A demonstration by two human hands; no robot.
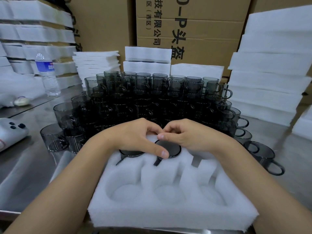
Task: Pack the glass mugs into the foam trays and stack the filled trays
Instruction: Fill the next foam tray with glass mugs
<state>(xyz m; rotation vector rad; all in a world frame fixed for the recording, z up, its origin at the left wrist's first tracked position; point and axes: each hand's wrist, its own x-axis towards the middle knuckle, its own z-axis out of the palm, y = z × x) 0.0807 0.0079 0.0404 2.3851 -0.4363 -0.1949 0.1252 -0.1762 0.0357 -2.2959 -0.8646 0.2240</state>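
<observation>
Near row of foam tray (168, 215): three pockets open, clear from above. Far row blocked: mugs (168, 148) seated there, left hand (135, 137) and right hand (187, 134) over them. Stacked mugs (152, 95) wall off the far side right behind the tray. Loose mug (263, 154) crowds the right edge. Bare counter (30, 166) left of tray is passable; phone (10, 132) and bottle (48, 75) farther left. Foam stacks (270, 73) close the right.

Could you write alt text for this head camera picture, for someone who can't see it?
Two bare hands, left hand and right hand, press dark glass mugs upside down into a white foam tray; its near row of pockets is empty. Behind it, more mugs are stacked on a metal table.
</observation>
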